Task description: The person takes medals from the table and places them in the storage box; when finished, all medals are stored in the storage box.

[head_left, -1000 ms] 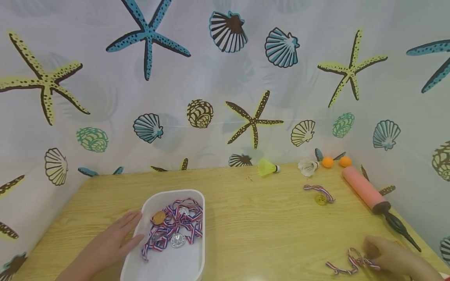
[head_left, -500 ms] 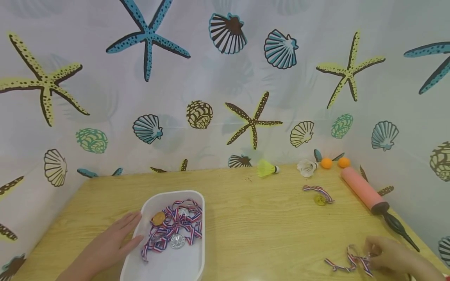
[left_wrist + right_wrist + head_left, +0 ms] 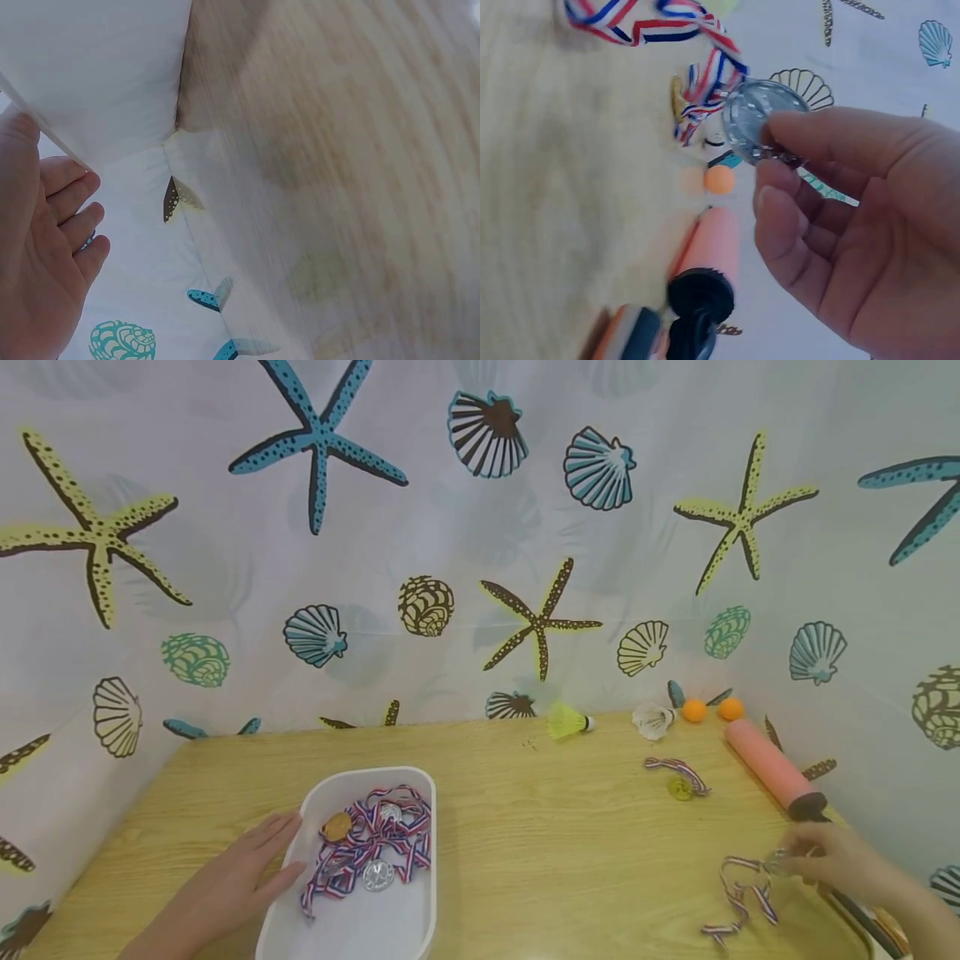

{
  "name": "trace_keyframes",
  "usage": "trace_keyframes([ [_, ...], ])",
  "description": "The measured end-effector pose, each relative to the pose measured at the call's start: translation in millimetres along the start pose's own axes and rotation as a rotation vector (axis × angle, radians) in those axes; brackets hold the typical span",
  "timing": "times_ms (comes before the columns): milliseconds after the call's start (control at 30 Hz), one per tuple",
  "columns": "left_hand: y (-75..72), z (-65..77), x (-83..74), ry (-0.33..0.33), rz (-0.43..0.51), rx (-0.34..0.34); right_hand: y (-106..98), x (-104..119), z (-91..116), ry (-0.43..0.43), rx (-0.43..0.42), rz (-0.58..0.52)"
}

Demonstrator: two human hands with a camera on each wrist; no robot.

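Observation:
My right hand [image 3: 836,864] pinches a silver medal [image 3: 761,120] between thumb and fingertips. Its red, white and blue ribbon [image 3: 738,893] trails to the left. At the left side of a white bin [image 3: 367,935], my left hand [image 3: 225,881] rests with fingers fairly straight against the rim and the thumb over it. The left wrist view shows that hand [image 3: 49,255] beside the bin's wall [image 3: 112,75]. Inside the bin lie tangled striped ribbons [image 3: 360,843], a silver medal [image 3: 378,875] and a bronze-coloured medal [image 3: 337,827].
A gold medal [image 3: 680,788] with ribbon lies at right. Behind are a yellow shuttlecock [image 3: 566,722], a white shuttlecock [image 3: 652,722] and two orange balls [image 3: 694,710]. A pink-barrelled pump [image 3: 768,764] lies along the right edge, near a striped object [image 3: 634,334]. A seashell-print curtain [image 3: 465,527] surrounds the table.
My right hand has lifted the silver medal up and away from the table, its ribbon dragging along and changing shape. The left hand and the bin stay in place.

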State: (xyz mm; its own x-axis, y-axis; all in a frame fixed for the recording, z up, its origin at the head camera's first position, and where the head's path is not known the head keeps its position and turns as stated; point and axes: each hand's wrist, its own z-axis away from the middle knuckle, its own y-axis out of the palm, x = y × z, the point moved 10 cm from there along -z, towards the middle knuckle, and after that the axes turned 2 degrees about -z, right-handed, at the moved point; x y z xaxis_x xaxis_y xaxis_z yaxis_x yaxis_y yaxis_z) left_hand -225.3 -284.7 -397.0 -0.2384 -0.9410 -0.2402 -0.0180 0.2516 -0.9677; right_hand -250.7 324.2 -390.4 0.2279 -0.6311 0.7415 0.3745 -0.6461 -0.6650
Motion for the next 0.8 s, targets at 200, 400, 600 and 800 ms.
trace_keyframes([
  [200,0.2,0.2,-0.1,0.009,-0.003,-0.009,-23,16,-9,0.042,-0.070,-0.039],
  [400,-2.7,1.2,-2.7,0.032,-0.014,-0.033,-46,50,-18,-0.016,-0.217,0.006],
  [600,-4.7,1.0,-3.8,0.048,-0.014,-0.050,-48,74,-31,-0.007,-0.248,-0.095],
  [800,-4.0,1.2,-3.0,0.039,-0.013,-0.043,-35,91,-46,-0.087,-0.189,-0.300],
])
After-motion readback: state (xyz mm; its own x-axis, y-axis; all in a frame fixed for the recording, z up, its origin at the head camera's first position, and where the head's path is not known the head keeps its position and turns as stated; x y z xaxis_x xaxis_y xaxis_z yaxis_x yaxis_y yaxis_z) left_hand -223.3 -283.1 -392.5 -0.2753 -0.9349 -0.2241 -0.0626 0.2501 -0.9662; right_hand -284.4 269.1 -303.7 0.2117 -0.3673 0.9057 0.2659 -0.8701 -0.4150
